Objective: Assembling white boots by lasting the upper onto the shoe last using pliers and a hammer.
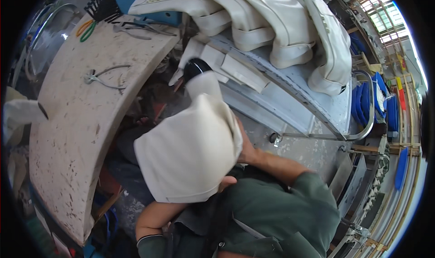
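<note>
A white boot with a black, shiny heel end is held in front of my chest, its wide shaft toward me and its foot end pointing away. My right hand grips the boot's right side, fingers partly hidden behind it. My left forearm passes under the shaft from the lower left. Of my left hand, only what looks like the thumb shows at the shaft's lower right edge; the boot covers the rest, and the hand supports it from below.
On the left, a stained workbench carries pincers, more hand tools and orange-and-green-handled scissors. A blue bin stands at its far end. Several white boots lie on a metal trolley ahead. Blue trays are at right.
</note>
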Motion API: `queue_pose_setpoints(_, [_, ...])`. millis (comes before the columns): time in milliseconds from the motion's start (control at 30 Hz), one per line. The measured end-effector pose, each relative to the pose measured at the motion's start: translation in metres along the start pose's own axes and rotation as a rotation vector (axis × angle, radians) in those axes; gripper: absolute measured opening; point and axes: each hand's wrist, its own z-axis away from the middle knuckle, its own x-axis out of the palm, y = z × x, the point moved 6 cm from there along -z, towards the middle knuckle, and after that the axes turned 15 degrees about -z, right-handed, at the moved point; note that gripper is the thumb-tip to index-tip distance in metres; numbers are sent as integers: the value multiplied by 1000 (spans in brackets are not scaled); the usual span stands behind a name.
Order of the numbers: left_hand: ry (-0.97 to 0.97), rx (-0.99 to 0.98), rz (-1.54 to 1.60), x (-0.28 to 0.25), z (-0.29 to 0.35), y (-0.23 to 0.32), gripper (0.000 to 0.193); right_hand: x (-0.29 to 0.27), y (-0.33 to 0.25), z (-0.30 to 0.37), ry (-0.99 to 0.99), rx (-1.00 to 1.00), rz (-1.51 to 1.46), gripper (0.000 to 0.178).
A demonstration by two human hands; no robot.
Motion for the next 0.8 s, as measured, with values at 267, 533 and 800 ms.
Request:
queue_pose_setpoints(267, [-1043, 93, -315, 118, 27, -18, 77, -78, 24, 146, 455, 103, 88, 88])
queue_pose_setpoints(533, [-583, -470, 591, 177, 30, -98, 85, -185, 123, 193, 822, -14, 358, 75])
queue_pose_setpoints(800, [-162, -788, 756, 183, -61, -149, 75, -258, 221, 152, 1103, -123, 104, 58])
